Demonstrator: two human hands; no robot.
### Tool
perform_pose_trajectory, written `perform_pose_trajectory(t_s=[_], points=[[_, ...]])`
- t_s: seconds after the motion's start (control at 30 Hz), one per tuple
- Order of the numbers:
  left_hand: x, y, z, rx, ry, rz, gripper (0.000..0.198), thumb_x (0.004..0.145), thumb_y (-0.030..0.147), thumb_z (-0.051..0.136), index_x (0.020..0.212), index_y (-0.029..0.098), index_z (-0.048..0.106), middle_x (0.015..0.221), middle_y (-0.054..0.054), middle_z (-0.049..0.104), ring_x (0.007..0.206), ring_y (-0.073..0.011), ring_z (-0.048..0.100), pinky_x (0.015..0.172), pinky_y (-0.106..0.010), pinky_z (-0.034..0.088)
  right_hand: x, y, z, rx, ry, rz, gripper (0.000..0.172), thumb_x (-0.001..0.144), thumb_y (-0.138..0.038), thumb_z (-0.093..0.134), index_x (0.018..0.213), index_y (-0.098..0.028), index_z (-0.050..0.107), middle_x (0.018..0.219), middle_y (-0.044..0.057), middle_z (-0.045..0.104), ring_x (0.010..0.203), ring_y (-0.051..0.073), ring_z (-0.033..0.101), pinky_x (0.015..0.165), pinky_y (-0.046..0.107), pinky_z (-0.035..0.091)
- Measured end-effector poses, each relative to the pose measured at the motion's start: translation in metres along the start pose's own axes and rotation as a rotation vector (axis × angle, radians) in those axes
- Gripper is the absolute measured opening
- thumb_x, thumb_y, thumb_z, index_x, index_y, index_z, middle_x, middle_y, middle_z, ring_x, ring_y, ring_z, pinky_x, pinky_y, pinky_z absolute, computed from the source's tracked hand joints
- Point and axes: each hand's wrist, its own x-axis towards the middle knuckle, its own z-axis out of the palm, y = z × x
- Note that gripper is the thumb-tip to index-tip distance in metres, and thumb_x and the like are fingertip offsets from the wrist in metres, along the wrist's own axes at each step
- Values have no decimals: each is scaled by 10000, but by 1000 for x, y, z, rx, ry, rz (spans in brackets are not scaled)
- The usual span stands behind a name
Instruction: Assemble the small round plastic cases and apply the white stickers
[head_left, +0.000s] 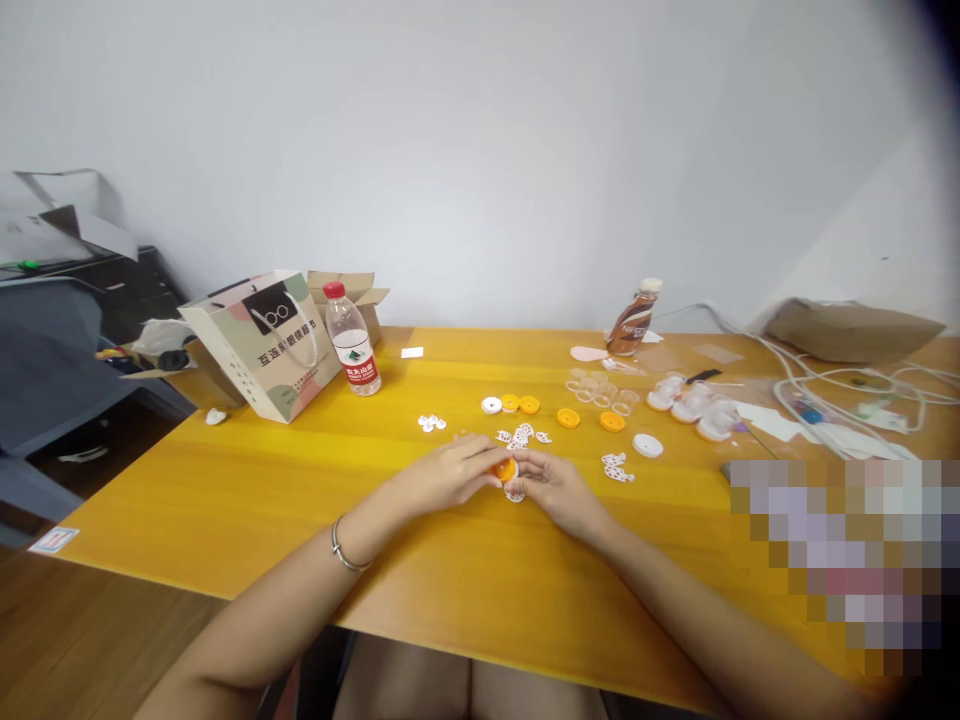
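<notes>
Between my hands is a small round orange plastic piece (507, 469) with a pale rim along its lower edge. My left hand (455, 470) has its fingertips closed on the piece's left side. The fingers and thumb of my right hand (553, 485) grip it from the right. White openwork plastic pieces (517, 438) lie just beyond my fingers, and one more shows partly below them. Farther back are orange discs (529, 405) and a white disc (491, 405). To the right lie a white disc (647, 446) and two white openwork pieces (617, 468).
Small white parts (431, 423) lie left of my hands. Clear plastic rings (600, 388) and assembled clear-topped pieces (694, 407) sit at right. A water bottle (354, 340), paper bag (262, 350) and coffee bottle (634, 318) stand behind. White cables (795, 390) cross the right side.
</notes>
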Motion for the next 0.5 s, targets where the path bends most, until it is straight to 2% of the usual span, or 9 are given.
perform_pose_trajectory(t_s=[0.17,0.37,0.5], points=[[0,2,4,65,4,-27,360,867,237,424,1220,172,426,919,-87,552,851,-170,525,775,-303,450,-1,3,2,-51,20,-69,288,670,-166,574,951,-216,616,747,-5,651,708,148,573,668,277,436],[-2,1,2,90,-34,57,429,853,90,387,1273,175,351,1031,-93,538,928,-157,492,828,-302,439,-2,-3,-1,-77,-38,-24,330,676,-164,568,1004,-191,592,704,-14,629,652,126,550,659,259,430],[-4,1,-1,130,-92,85,367,868,173,402,1234,154,395,942,-85,549,870,-155,515,792,-295,454,-2,-5,-7,-121,-135,31,320,670,-158,575,988,-191,600,757,-8,649,726,138,572,740,277,424]])
